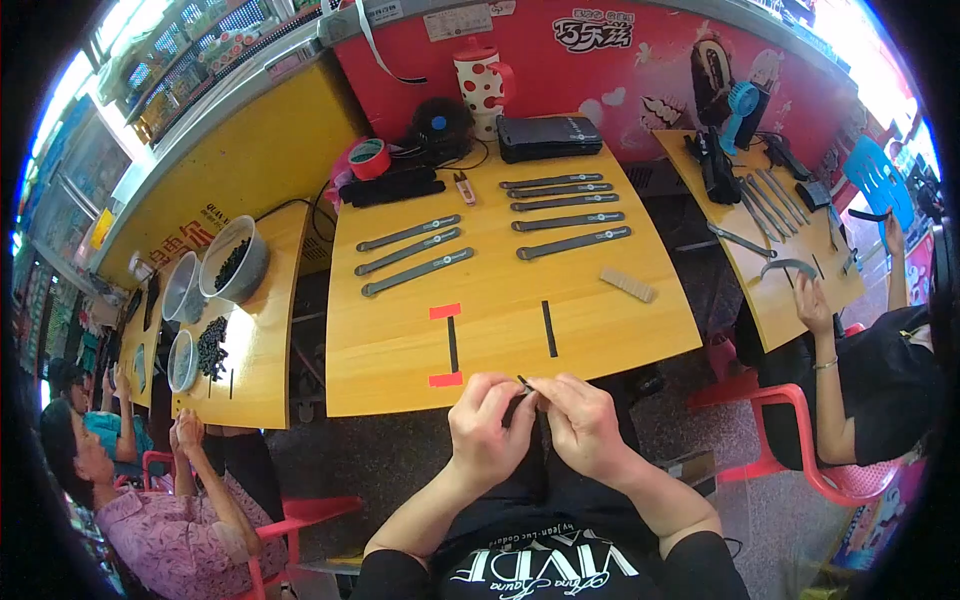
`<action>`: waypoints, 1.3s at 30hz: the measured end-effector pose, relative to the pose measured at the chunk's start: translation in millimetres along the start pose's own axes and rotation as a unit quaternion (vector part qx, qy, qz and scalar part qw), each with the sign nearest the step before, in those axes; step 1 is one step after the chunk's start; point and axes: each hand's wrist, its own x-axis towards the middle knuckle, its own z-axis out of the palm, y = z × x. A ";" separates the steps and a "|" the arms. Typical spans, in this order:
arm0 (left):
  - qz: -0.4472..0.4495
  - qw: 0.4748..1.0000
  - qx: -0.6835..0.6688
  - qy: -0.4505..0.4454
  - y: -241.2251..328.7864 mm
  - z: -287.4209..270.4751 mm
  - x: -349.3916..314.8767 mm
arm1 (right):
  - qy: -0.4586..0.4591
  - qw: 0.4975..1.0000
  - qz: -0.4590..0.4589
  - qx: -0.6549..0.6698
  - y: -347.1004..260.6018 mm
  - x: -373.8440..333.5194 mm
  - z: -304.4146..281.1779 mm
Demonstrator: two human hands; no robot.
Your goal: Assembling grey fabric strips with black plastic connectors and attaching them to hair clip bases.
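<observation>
Just past the table's near edge, my left hand (485,425) and my right hand (583,425) meet, their fingers pinched on a small dark piece (525,383). Most of it is hidden by the fingertips, so its kind is unclear. Ahead on the yellow table (390,385) lies a black strip (453,345) between two bits of red tape (445,312). Another black strip (549,329) lies to its right. Three grey straps (417,272) with rounded ends are laid out at left. Several more grey straps (572,243) lie at right, above a beige ribbed block (627,285).
Thread snips (464,188), a red tape roll (369,158), a black pouch (549,138) and a spotted tumbler (481,85) stand or lie at the back. Co-workers sit at side tables, with plastic tubs (234,262) of black pieces at left and a curved strap (790,266) at right.
</observation>
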 end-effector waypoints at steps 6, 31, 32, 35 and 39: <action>-0.154 0.970 -0.184 -0.044 -27.9 13.4 -7.4 | -0.016 0.995 0.079 0.063 21.6 -2.2 11.5; -0.353 0.797 -0.489 -0.026 -28.3 17.9 -8.2 | 0.020 0.992 0.108 0.062 12.4 2.0 6.4; -0.339 0.823 -0.455 -0.019 -25.9 18.5 -9.5 | 0.017 0.994 0.106 0.031 11.8 2.1 6.2; -0.315 0.856 -0.409 -0.024 -12.6 16.4 -11.9 | 0.026 0.987 0.144 0.067 13.0 0.7 4.4; -0.251 0.915 -0.312 -0.049 -7.7 15.0 -17.7 | 0.011 0.970 0.183 0.160 17.3 -1.8 -0.1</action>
